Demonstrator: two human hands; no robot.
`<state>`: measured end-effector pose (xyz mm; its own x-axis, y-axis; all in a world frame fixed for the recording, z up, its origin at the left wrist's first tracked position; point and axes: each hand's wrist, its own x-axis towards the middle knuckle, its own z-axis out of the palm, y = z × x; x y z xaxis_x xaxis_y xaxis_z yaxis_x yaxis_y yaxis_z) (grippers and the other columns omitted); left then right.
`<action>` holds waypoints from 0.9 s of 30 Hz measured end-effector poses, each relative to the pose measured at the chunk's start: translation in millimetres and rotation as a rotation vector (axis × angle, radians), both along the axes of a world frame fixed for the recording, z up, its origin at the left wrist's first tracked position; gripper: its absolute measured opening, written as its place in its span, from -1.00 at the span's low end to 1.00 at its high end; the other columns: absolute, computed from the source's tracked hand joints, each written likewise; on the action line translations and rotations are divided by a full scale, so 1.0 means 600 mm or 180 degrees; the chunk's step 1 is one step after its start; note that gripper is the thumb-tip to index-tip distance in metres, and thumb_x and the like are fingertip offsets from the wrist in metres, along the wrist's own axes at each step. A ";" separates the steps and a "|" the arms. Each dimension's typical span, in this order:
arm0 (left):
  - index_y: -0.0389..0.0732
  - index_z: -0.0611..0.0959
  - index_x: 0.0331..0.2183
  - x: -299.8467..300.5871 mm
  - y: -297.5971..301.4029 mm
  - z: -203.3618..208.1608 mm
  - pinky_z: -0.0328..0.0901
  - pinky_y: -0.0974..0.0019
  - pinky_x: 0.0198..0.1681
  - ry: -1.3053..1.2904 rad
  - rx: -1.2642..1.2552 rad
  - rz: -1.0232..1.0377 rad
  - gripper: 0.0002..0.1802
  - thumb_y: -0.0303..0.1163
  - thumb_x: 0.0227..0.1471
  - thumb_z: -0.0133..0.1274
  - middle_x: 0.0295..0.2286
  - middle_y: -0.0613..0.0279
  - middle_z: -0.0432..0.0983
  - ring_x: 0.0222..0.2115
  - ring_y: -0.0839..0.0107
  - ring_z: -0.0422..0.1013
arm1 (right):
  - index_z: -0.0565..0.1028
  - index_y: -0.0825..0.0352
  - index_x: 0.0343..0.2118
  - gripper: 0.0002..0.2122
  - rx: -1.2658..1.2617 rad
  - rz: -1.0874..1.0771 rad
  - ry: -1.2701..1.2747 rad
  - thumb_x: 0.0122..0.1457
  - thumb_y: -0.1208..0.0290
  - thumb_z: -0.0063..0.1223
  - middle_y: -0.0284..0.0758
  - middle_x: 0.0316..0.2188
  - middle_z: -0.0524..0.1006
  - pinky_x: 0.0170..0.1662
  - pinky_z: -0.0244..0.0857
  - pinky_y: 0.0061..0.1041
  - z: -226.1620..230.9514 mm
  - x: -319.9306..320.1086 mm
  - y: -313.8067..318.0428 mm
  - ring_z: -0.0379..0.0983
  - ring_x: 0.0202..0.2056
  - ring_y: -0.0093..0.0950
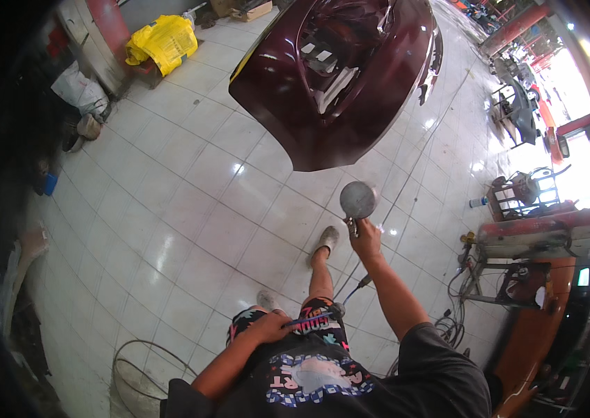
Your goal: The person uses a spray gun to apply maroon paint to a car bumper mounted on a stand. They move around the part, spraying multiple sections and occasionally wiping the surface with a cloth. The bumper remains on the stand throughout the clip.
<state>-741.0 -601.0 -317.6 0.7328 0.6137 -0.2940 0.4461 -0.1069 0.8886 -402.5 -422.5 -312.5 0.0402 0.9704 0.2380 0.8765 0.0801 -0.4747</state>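
Observation:
My right hand (366, 242) is stretched out ahead of me, its fingers wrapped round the handle of a spray gun (359, 200) whose round grey cup faces up. From the gun's lower end an air hose (355, 287) runs back toward my waist. There my left hand (271, 326) is closed on a blue length of that hose, in front of my patterned shorts. Beyond the gun, with a gap between them, stands a glossy dark maroon car body panel (288, 111) with a large opening in its middle.
Tiled floor (190, 209) spreads around my feet. A yellow plastic sack (162, 43) and a white bag (80, 89) lie at the far left. To the right are coiled hoses (451, 324), an orange panel (542, 334) and metal racks. A thin line crosses the floor beside the maroon panel.

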 end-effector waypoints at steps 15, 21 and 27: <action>-0.17 0.72 -0.25 0.045 0.115 0.074 0.39 0.14 -0.38 0.0233 -0.0446 -0.0044 -0.61 -0.03 0.20 0.08 -0.52 -0.11 0.57 -0.47 0.05 0.57 | 0.49 -0.02 0.15 -0.51 -0.0603 -0.0309 0.0796 0.15 0.03 0.26 -0.01 -0.40 0.59 -0.26 0.40 -0.18 0.258 0.092 0.148 0.52 -0.33 0.05; -0.21 0.69 -0.19 0.118 0.202 0.125 0.35 0.18 -0.40 -0.0049 -0.0380 -0.0216 -0.59 -0.04 0.22 0.08 -0.52 -0.10 0.55 -0.54 0.16 0.51 | 0.57 0.08 0.07 -0.56 0.0142 -0.0314 0.0688 0.13 0.07 0.31 -0.07 -0.48 0.59 -0.30 0.40 -0.24 0.463 0.205 0.313 0.53 -0.45 -0.09; -0.24 0.68 -0.19 0.183 0.300 0.170 0.35 0.19 -0.39 -0.0095 -0.0470 -0.0217 -0.57 -0.03 0.25 0.06 -0.51 -0.08 0.56 -0.55 0.29 0.47 | 0.53 0.06 0.12 -0.61 0.0583 -0.0391 0.0696 0.24 0.20 0.22 -0.18 -0.36 0.66 -0.25 0.43 -0.31 0.609 0.315 0.460 0.59 -0.40 -0.39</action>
